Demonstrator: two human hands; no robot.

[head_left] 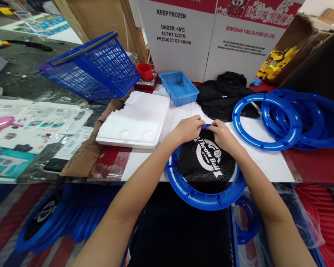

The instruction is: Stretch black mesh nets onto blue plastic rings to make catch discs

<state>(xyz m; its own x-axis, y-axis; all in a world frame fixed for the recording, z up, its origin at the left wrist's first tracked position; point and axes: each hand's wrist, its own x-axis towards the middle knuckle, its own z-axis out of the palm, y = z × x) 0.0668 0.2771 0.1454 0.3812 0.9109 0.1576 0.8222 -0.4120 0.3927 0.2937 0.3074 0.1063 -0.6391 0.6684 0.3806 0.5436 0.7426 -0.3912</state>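
Note:
A blue plastic ring [208, 200] lies at the table's front edge, its near side jutting out over my lap. Across its opening is a black mesh net [189, 163] with white "Throw Ball" print. At the ring's far side, my left hand [189, 128] and my right hand [221, 135] sit close together. Both have their fingers pinched at the rim and the net's edge, with a short piece of blue rim showing between them. My fingertips partly hide what they grip. More black mesh nets [225, 92] lie in a heap just beyond my hands.
Several blue rings [267, 142] are piled at right. Behind stand a blue tray [180, 92] and a white carton [180, 55]. White foam [139, 118] and a tilted blue basket [100, 66] are at left. Finished-looking netted rings [44, 222] hang below left.

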